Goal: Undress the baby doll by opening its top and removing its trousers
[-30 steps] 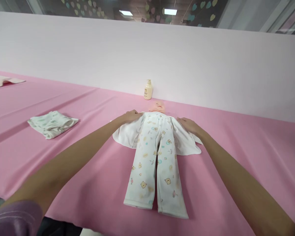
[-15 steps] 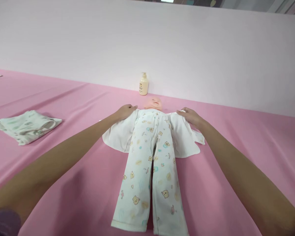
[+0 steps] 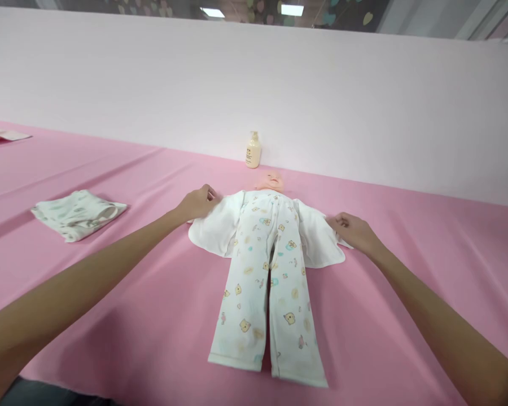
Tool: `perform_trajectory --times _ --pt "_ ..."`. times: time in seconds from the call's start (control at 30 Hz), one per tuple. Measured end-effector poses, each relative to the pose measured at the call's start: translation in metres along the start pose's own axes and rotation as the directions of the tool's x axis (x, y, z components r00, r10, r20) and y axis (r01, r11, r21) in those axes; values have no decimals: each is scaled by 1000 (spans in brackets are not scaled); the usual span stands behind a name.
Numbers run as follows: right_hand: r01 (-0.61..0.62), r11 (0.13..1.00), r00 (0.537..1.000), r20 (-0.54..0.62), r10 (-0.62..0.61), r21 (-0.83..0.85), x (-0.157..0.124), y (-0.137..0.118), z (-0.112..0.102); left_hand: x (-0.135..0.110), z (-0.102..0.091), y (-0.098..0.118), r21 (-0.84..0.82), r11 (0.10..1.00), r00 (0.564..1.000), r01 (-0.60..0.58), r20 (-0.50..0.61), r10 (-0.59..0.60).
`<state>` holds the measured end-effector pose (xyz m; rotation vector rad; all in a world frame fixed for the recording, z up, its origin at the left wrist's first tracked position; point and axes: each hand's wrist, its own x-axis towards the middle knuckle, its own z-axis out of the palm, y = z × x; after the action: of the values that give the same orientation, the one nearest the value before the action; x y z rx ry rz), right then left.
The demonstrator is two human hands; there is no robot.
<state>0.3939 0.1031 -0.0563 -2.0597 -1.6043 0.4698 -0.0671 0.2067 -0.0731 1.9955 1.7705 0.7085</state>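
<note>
A doll (image 3: 273, 180) lies on its back, its head toward the wall. Baby trousers (image 3: 254, 282), white with a bear print, are laid flat over its body, legs toward me. Beneath them a white baby shirt (image 3: 322, 239) spreads out to both sides. My left hand (image 3: 201, 202) has its fingers curled at the shirt's left outer edge. At the right outer edge, my right hand (image 3: 352, 228) pinches the cloth between thumb and fingers. The doll's limbs are hidden.
A cream pump bottle (image 3: 253, 152) stands against the white wall (image 3: 364, 101) behind the doll's head. To the left, a folded white garment with a green print (image 3: 78, 211) lies on the pink sheet (image 3: 161, 316). A pale cloth (image 3: 4, 136) shows at the far left.
Both hands have moved outward from the shirt's shoulders toward its outer edges, the right one also nearer to me. The view has shifted slightly, showing more above the wall.
</note>
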Motion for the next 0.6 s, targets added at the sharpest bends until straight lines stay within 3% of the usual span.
perform_trajectory --times 0.13,0.23,0.4,0.6 --pt "25 997 994 111 -17 -75 -52 22 -4 -44 -7 -19 46 994 993 -103 -48 105" --pt "36 999 997 62 -34 -31 -75 31 7 -70 -5 -23 171 973 977 -153 -118 175" --pt "101 993 977 -180 -111 -66 -83 39 29 -101 3 -25 381 918 955 -107 -219 202" --pt "100 990 974 -193 -118 -100 -76 43 32 -112 0 -27 455 889 993 -37 -82 83"
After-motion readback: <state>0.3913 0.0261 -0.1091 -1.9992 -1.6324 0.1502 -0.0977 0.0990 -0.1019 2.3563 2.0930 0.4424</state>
